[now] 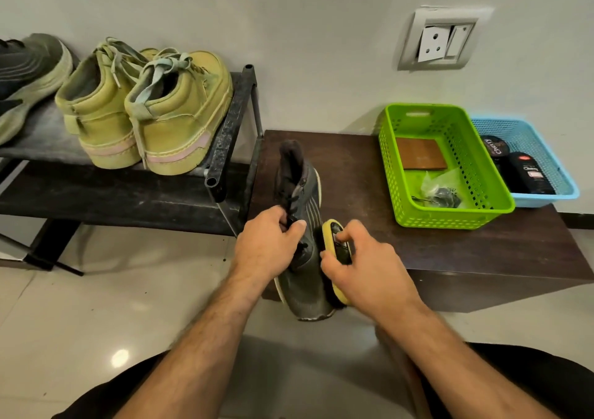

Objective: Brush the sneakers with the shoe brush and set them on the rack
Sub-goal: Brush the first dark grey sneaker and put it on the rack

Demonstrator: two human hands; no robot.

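While left hand grips dark sneaker steady by laces, right hand beside it presses shoe brush against side.

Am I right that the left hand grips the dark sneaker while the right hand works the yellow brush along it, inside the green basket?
Not inside the green basket. The head view shows the left hand gripping the dark sneaker and the right hand working the yellow brush over the table's near edge.
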